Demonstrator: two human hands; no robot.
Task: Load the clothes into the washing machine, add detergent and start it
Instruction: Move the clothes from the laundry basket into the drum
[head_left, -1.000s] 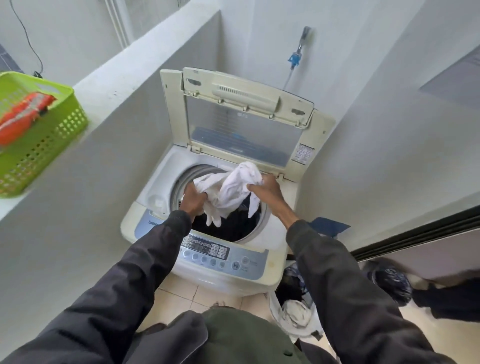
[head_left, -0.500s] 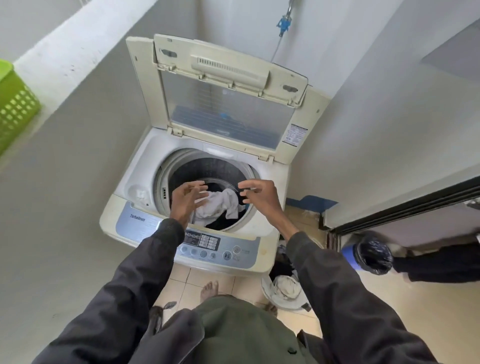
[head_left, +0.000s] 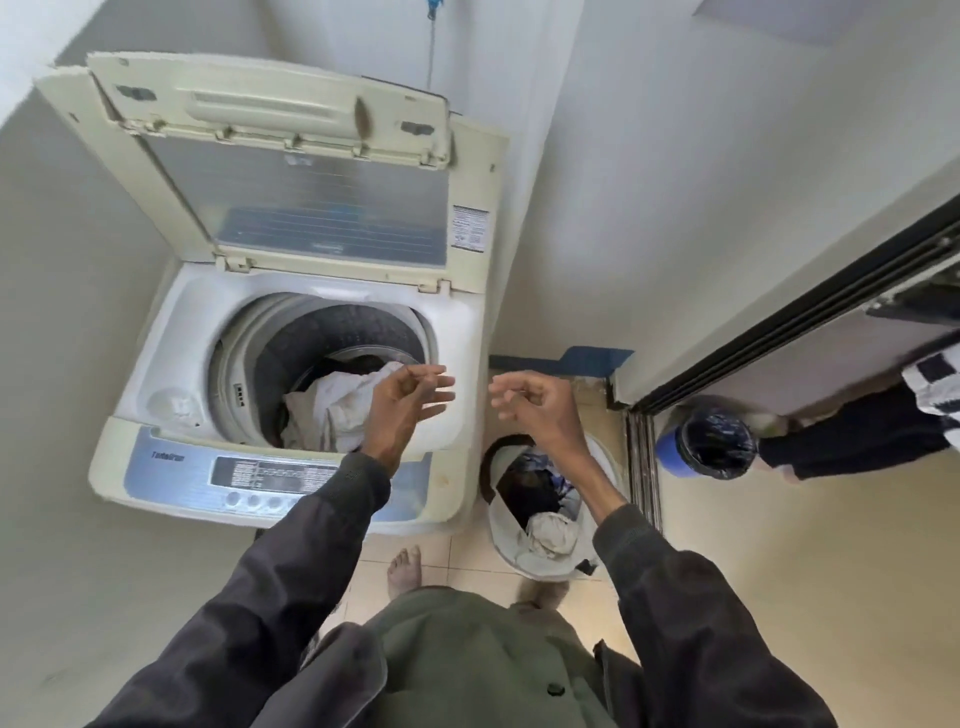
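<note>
left hand (head_left: 402, 402) raised with fingers spread, empty, right hand (head_left: 532, 408) beside it loosely curled, empty, both dark-sleeved forearms extended

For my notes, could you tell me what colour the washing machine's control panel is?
Light blue control panel on a cream body, seen in the head view.

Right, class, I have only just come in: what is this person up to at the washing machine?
A person is loading laundry. The washing machine stands with its lid up, and a white garment lies in the drum on darker clothes. Both hands are empty and open: the left hand is over the drum's edge, the right hand above the laundry basket on the floor, which holds more clothes. No detergent is visible.
</note>
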